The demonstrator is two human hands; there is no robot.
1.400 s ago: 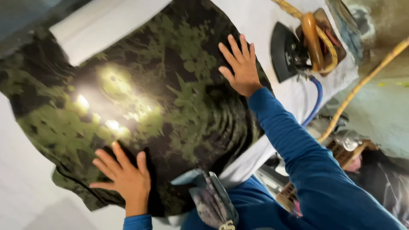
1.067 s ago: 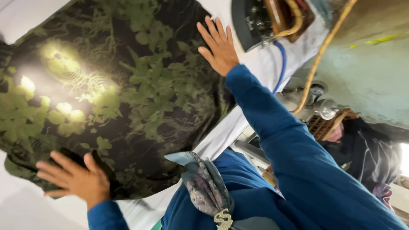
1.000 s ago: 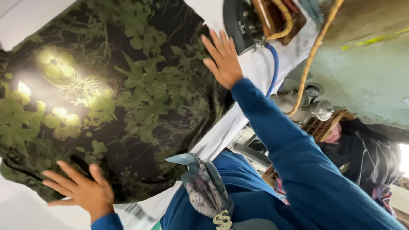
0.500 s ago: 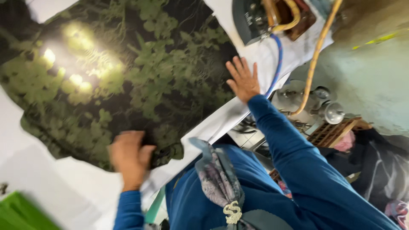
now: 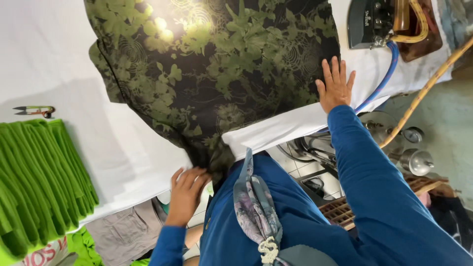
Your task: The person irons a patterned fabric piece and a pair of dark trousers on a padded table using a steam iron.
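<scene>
**Patterned cloth spread on a white table, one hand flat, one at the hanging edge**

Cloth (image 5: 217,74), dark with a green leaf print, lies spread across the white padded table (image 5: 44,54) and covers most of its middle. Its near corner droops over the table's front edge toward the person's body. A bright patch of light glares on the fabric near the top of the view.

The right hand (image 5: 336,87) lies flat on the cloth's right border, fingers spread wide and straight, palm down, gripping nothing. The left hand (image 5: 187,186) is below the table's front edge, its fingers loosely curled against the drooping corner of the cloth; whether they actually pinch the fabric cannot be told. Both arms wear blue sleeves, and a grey patterned scarf (image 5: 255,209) hangs down the person's front.

At the table's far right corner sits a black steam iron (image 5: 370,22), with a blue hose (image 5: 384,81) running off it, well apart from the right hand. On the left, a stack of folded green fabric (image 5: 39,182) rests on the table, and small thread snips (image 5: 33,111) lie just beyond it.
</scene>
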